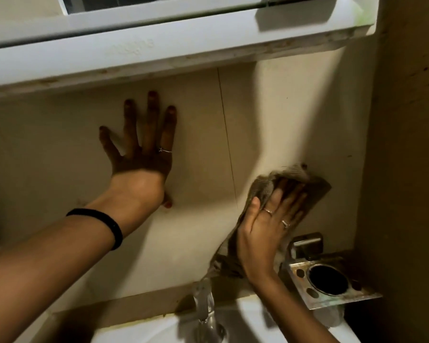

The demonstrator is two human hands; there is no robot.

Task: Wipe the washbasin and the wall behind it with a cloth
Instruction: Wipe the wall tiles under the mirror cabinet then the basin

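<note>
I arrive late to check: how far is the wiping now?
Done: cannot tell; no wiped patch stands out. In hand: the right hand presses the cloth flat on the wall above the metal holder; the left hand braces there. Left: the washbasin.

Domestic bathroom, white washbasin (139, 329) with chrome tap (204, 310), beige tiled wall (196, 134), wall-mounted metal toothbrush-and-tumbler holder (332, 283), white-framed mirror cabinet (159, 38) above

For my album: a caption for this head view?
Right hand presses a cloth to the wall; left hand braces flat.
</note>
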